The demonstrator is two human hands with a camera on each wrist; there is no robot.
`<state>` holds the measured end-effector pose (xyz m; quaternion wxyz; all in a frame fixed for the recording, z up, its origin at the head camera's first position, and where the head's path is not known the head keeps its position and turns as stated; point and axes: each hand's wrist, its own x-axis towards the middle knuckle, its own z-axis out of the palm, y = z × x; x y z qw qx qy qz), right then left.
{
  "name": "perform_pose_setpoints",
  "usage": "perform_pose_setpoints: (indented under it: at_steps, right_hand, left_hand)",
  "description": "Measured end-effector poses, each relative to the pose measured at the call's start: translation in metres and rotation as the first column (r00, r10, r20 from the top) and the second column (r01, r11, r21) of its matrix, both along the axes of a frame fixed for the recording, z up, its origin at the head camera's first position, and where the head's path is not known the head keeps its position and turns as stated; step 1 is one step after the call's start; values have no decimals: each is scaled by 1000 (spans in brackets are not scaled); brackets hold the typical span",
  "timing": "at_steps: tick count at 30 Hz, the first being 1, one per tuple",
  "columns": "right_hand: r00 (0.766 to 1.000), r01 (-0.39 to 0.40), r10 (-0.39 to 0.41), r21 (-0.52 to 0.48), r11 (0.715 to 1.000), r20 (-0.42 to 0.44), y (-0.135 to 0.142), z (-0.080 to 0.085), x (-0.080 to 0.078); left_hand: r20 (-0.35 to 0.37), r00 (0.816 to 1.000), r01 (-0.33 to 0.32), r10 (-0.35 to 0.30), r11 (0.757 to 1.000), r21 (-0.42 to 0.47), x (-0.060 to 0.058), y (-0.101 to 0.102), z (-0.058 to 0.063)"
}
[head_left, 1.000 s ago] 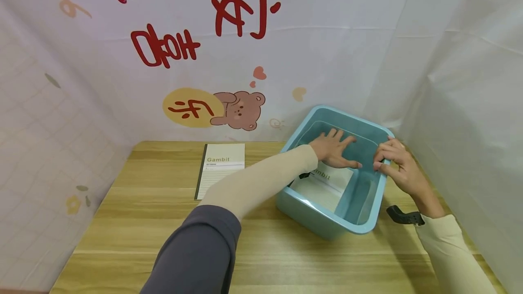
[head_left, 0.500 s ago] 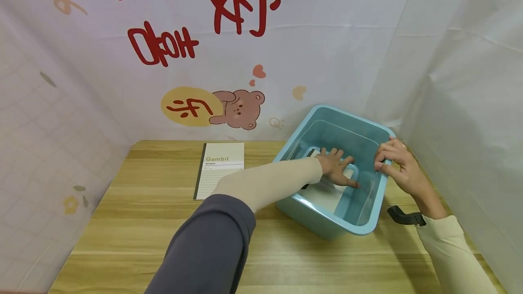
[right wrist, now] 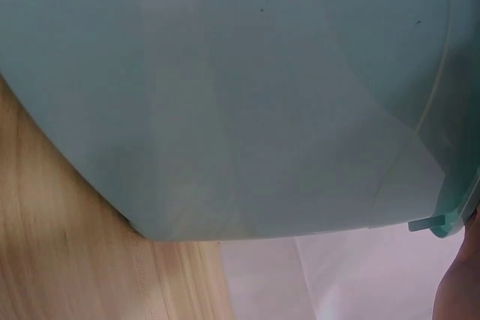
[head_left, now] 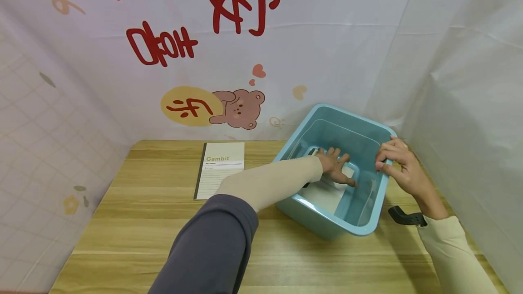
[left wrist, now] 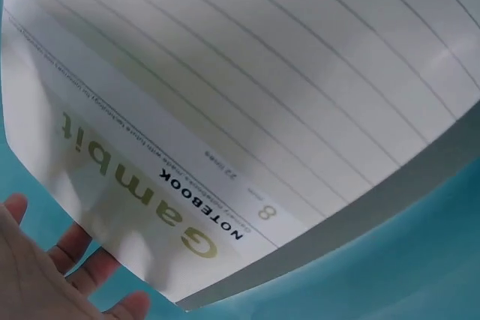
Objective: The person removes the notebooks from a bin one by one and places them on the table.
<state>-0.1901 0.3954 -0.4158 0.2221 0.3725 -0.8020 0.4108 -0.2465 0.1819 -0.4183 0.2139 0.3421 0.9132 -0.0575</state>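
A light-blue plastic bin [head_left: 307, 219] stands on the table's right side. Inside it lies a white lined notebook [head_left: 325, 196] with a dark spine, its cover reading "Gambit" in the left wrist view. My left hand [head_left: 337, 172] reaches down into the bin, fingers spread over the notebook and partly covering it. Seen from the left wrist, the fingertips lie at the notebook's top edge. My right hand [head_left: 399, 163] grips the bin's right rim, fingers curled over it. The right wrist view is mostly filled by the bin's outer wall [right wrist: 225, 110].
A second Gambit notebook [head_left: 222, 180] lies on the wooden table [head_left: 135, 239], left of the bin. Behind the table hangs a white printed curtain [head_left: 327, 35], which continues along both sides. The bin stands close to the right-hand curtain.
My left hand has moved lower into the bin and towards me, then stays nearly still over the notebook. The right hand keeps its grip on the rim.
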Motion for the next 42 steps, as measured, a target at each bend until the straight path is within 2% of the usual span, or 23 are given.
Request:
perform_pose_setpoints:
  at_steps: [8, 14, 21, 27, 31, 37, 42]
  right_hand:
    - [1000, 12, -12, 1, 1000, 12, -1, 2, 2]
    - [1000, -1, 1, 7, 1000, 11, -1, 2, 2]
    - [1000, -1, 1, 6, 1000, 15, -2, 1, 1]
    - [1000, -1, 1, 2, 1000, 7, -1, 0, 2]
    - [1000, 6, -6, -2, 1000, 7, -1, 0, 2]
    - [1000, 3, -3, -4, 1000, 4, -1, 1, 2]
    - [1000, 0, 0, -2, 1000, 4, -1, 0, 1]
  left_hand:
    - [-16, 1000, 7, -7, 1000, 8, 0, -2, 5]
    - [-55, 998, 4, -4, 1000, 15, -2, 0, -2]
    - [-68, 997, -41, 42, 999, 10, -4, 5, -7]
    - [-153, 988, -15, 15, 1000, 2, -6, 11, -14]
    - [-219, 975, -21, 29, 999, 36, -9, 13, -18]
    - [-251, 967, -32, 51, 996, 78, -14, 14, -20]
    - [-273, 962, 3, 26, 994, 106, -19, 16, -20]
